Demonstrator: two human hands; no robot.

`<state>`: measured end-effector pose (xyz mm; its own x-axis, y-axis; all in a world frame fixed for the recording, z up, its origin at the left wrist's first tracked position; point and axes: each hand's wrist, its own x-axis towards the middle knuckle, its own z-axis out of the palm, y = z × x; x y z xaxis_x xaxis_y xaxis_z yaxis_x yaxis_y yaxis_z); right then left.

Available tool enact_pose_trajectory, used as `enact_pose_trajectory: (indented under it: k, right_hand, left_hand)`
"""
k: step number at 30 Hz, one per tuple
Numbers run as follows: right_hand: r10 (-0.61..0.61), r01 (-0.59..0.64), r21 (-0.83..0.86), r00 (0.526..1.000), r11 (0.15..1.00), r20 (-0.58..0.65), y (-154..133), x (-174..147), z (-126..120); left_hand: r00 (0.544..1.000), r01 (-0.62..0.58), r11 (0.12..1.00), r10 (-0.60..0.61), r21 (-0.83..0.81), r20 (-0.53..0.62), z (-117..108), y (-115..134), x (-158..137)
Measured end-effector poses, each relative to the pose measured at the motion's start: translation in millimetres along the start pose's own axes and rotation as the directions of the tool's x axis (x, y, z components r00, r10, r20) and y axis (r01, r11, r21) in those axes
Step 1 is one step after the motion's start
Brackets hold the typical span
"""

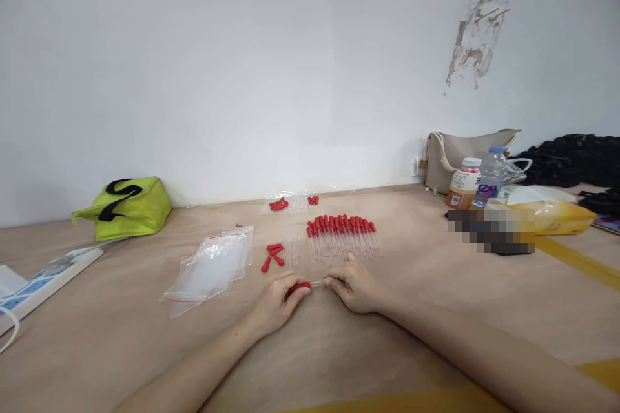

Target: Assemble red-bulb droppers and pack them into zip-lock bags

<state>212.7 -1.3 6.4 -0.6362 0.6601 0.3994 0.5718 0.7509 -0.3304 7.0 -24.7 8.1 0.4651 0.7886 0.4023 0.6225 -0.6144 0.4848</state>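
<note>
My left hand (281, 302) is closed around a red rubber dropper bulb (301, 285), whose open end faces right. From that end a clear dropper tube (316, 283) runs to my right hand (352, 285), which pinches it between thumb and fingers. Bulb and tube meet in one line just above the table; how deep the tube sits cannot be seen. Several loose red bulbs (275, 249) lie beyond my left hand, beside a few bare clear tubes (291, 250). Behind my right hand is a row of assembled droppers (341, 226), red ends away from me.
Flat clear zip bags (208, 264) lie to the left. By the wall, a plastic bag (295, 204) has red bulbs and tubes on it. A power strip (53, 281) and a lime bag (138, 210) stand left; bottles (490, 174) and a yellow tissue pack (557, 216) are right.
</note>
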Motion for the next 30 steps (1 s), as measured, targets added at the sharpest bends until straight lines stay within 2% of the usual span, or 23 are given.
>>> enact_pose_trajectory:
  k: [9,13,16,18,20,22,24,26,28,30]
  right_hand:
    - [0.020,-0.022,0.035,0.999,0.999,0.040,-5,4,5]
    - [-0.033,0.034,-0.041,0.999,0.999,0.025,-13,4,-6]
    - [-0.051,0.056,-0.078,0.996,0.995,0.073,-12,2,-17]
    - [0.024,-0.024,-0.007,0.996,1.000,0.083,-4,3,-23]
    - [0.169,-0.182,0.164,0.981,0.969,0.090,10,8,-26]
    - [0.339,-0.366,0.359,0.931,0.859,0.136,25,17,-28]
    - [0.470,-0.497,0.465,0.864,0.732,0.184,36,29,-30]
    - [0.564,-0.571,0.460,0.808,0.680,0.170,39,43,-31]
    - [0.622,-0.600,0.370,0.780,0.709,0.073,34,58,-26]
    - [0.632,-0.604,0.235,0.773,0.761,-0.060,24,72,-17]
  left_hand:
    - [0.998,-0.036,0.999,0.034,0.033,0.053,-4,3,3]
    - [0.999,-0.035,0.999,0.035,-0.014,-0.008,-9,-4,3]
    - [0.997,0.006,1.000,-0.007,-0.014,-0.079,-9,-13,-1]
    - [0.988,0.084,0.996,-0.088,-0.038,-0.124,-6,-18,-4]
    - [0.987,0.130,0.990,-0.135,-0.059,-0.090,-4,-19,-6]
    - [0.993,0.113,0.993,-0.114,-0.027,-0.013,-3,-18,-6]
    - [0.996,0.079,0.996,-0.080,0.029,0.031,-4,-15,-4]
    - [0.998,0.062,0.996,-0.064,0.057,0.029,-6,-12,-3]
    - [0.998,0.059,0.996,-0.060,0.060,0.024,-7,-11,-2]
    - [0.998,0.060,0.996,-0.062,0.064,0.032,-7,-10,-2]
